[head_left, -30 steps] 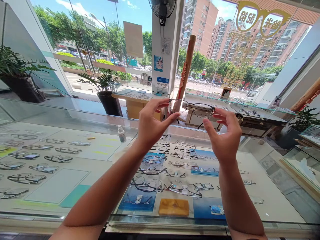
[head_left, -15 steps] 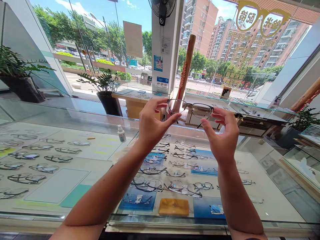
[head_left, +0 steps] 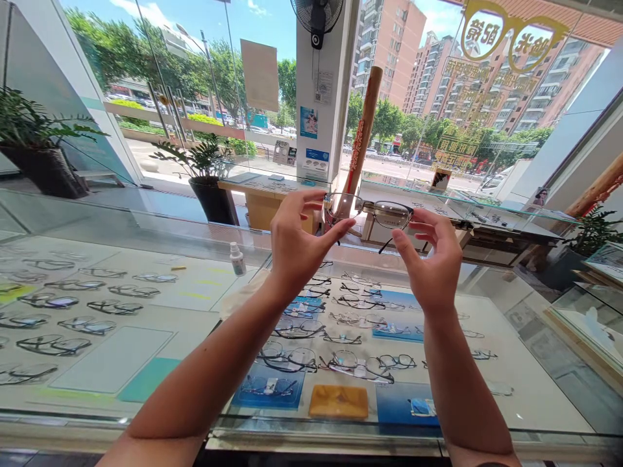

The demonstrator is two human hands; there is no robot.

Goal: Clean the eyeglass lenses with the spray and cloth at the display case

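Observation:
A pair of eyeglasses [head_left: 368,206] with a thin dark frame and clear lenses is held up in the air above the glass display case [head_left: 409,259]. My left hand [head_left: 298,237] grips its left end between thumb and fingers. On the right end, my right hand [head_left: 433,259] pinches the frame near the hinge, thumb below the lens. The temple tips point down behind the lenses. Beneath my arms, rows of eyeglasses [head_left: 360,366] lie inside the case.
A small white bottle [head_left: 237,259] stands on the case top, left of my left forearm. Whitish cloth or paper [head_left: 238,297] lies beside that forearm. An orange case [head_left: 339,402] lies near the front. Beyond are a potted plant [head_left: 211,198] and a wooden pole [head_left: 365,130].
The eyeglasses have tilted slightly, so the temple tips show more below the lenses. My right hand has shifted a little to the left.

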